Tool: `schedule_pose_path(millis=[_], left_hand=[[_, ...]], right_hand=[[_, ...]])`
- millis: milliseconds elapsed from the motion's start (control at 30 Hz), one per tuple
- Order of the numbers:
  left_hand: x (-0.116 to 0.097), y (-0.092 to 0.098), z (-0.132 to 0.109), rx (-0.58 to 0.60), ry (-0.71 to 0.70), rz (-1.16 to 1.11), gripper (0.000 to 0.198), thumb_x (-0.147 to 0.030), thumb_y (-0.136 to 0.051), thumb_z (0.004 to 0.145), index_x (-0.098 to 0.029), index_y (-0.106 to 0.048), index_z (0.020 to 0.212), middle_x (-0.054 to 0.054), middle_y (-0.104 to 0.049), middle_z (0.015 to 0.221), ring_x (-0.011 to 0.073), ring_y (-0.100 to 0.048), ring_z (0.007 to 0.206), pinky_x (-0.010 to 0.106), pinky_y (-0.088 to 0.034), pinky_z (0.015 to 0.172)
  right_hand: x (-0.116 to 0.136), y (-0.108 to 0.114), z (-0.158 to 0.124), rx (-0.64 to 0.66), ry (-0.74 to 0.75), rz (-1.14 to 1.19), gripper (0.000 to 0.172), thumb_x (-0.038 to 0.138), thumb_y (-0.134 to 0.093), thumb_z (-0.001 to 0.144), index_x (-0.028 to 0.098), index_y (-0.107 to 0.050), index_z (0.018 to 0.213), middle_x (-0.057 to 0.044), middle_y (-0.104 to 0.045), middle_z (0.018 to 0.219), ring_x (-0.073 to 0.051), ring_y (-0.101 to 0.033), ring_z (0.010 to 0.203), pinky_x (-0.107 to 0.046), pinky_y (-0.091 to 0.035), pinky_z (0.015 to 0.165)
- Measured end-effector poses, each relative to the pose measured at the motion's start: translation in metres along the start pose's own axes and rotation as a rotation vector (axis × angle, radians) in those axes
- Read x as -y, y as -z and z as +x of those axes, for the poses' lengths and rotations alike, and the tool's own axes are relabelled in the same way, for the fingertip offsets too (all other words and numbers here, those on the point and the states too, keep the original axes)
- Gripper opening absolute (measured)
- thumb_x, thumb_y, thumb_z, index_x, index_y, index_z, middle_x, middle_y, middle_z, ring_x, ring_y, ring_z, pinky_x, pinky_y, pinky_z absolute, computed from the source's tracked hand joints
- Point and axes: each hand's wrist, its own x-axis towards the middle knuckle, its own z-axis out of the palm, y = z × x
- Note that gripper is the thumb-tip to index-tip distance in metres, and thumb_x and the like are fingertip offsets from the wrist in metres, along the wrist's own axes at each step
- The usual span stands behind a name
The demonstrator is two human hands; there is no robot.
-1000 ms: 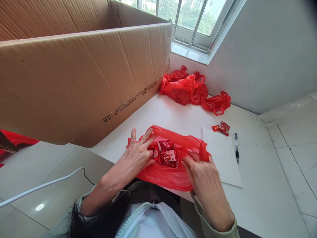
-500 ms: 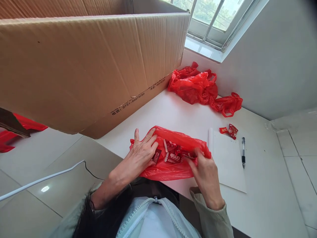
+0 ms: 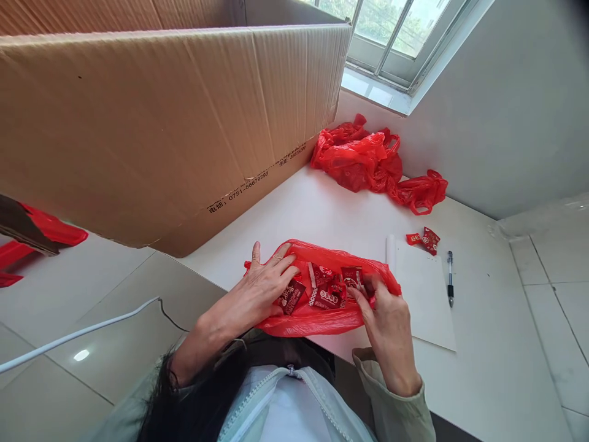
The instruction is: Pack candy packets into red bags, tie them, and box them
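A red plastic bag lies at the table's near edge with its mouth spread wide. Several small dark red wrapped packets with white print are inside. My left hand rests at the bag's left side, fingers stretched out and apart over its rim and opening, close to another dark packet. My right hand reaches into the right end, thumb and fingers closed around the lower part of a red packet. Its fingertips are partly hidden by the bag.
A tall cardboard box stands at the left. Crumpled red bags lie by the wall. Two small red packets, a white notepad and a black-capped pen are on the white table to the right.
The packet at my right hand has turned, so its printed face now shows. The bag's right end has shifted slightly to the right. My left hand stays at its side.
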Motion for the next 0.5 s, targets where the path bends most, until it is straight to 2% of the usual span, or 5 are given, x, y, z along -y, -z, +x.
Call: schedule_pose_path(millis=[100,233,367,500], left_hand=[[0.005,-0.005,-0.002,0.010,-0.010,0.004,0.035,-0.006,-0.069,0.067,-0.019,-0.053,0.096,0.013,-0.051,0.129,0.0328,-0.030,0.138,0.074,-0.008,0.108],[0.006,-0.010,0.000,-0.011,-0.003,-0.002,0.027,-0.003,-0.065,0.068,-0.018,-0.053,0.087,0.012,-0.053,0.126,0.0309,-0.040,0.132,0.072,-0.008,0.110],[0.003,-0.007,0.007,0.008,-0.003,0.022,0.020,0.003,-0.051,0.079,-0.016,-0.053,0.079,0.012,-0.058,0.120,0.0292,-0.042,0.131,0.074,-0.015,0.107],[0.003,0.000,0.008,-0.053,-0.072,0.030,0.024,-0.001,-0.041,0.091,-0.016,-0.057,0.081,0.012,-0.054,0.132,0.0329,-0.030,0.139,0.076,-0.018,0.104]], right_hand=[[0.000,-0.002,0.001,0.031,-0.005,0.016,0.028,0.040,-0.047,0.093,0.019,-0.062,0.103,-0.006,-0.071,0.086,-0.022,-0.065,0.071,-0.035,-0.048,0.069],[-0.003,-0.004,0.001,0.029,0.018,0.014,0.030,0.035,-0.042,0.094,0.019,-0.064,0.107,-0.008,-0.072,0.098,-0.023,-0.067,0.081,-0.036,-0.048,0.075],[-0.004,-0.002,0.000,0.021,-0.009,-0.009,0.031,0.032,-0.041,0.093,0.019,-0.065,0.106,-0.007,-0.073,0.089,-0.024,-0.067,0.076,-0.039,-0.049,0.076],[-0.004,0.002,-0.002,-0.027,-0.046,-0.024,0.032,0.035,-0.043,0.093,0.018,-0.066,0.108,-0.007,-0.073,0.087,-0.024,-0.066,0.075,-0.039,-0.049,0.075]])
